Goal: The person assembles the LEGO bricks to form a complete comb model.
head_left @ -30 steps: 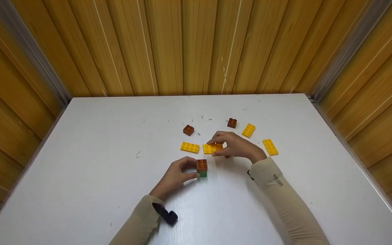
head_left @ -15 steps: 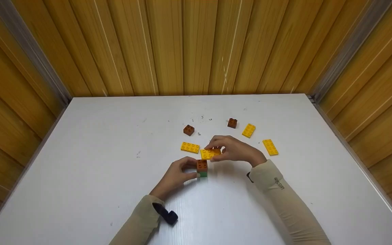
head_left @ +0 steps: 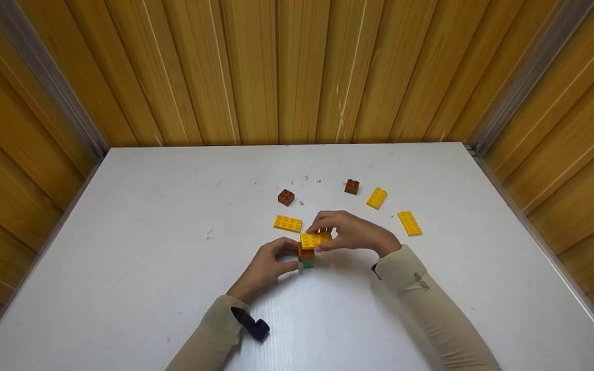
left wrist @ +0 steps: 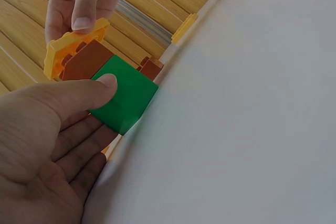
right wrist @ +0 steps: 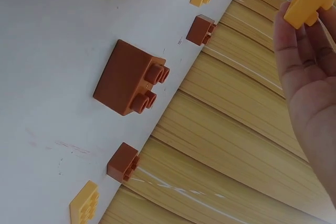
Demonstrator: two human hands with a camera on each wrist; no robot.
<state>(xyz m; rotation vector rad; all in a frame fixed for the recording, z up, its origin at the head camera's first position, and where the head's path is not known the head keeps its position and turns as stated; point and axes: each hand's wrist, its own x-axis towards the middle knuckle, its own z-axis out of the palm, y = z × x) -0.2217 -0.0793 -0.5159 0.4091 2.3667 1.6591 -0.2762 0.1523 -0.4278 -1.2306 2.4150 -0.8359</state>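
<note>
My left hand (head_left: 268, 265) grips a small stack of building bricks from the side, thumb on the green brick (left wrist: 128, 93) at the bottom. A brown brick (left wrist: 86, 60) sits on the green one, studs up. Between thumb and fingers, my right hand (head_left: 356, 232) pinches a yellow building plate (head_left: 313, 239). That plate is just above the brown brick, slightly tilted and overhanging to the right; whether the two touch I cannot tell. In the right wrist view, a loose brown brick (right wrist: 123, 77) stands on the table near the right hand; the hand covers it in the head view.
Behind the hands lie a yellow plate (head_left: 287, 223) and two brown bricks, one to the left (head_left: 286, 197) and one to the right (head_left: 352, 186). Farther right are two yellow plates, one angled (head_left: 377, 198) and another (head_left: 409, 223). Corrugated wood-look walls (head_left: 297, 72) border the white table (head_left: 147, 232).
My right hand has lifted the yellow plate off the table and brought it left and nearer, over the stack. The left hand and its stack have stayed in place.
</note>
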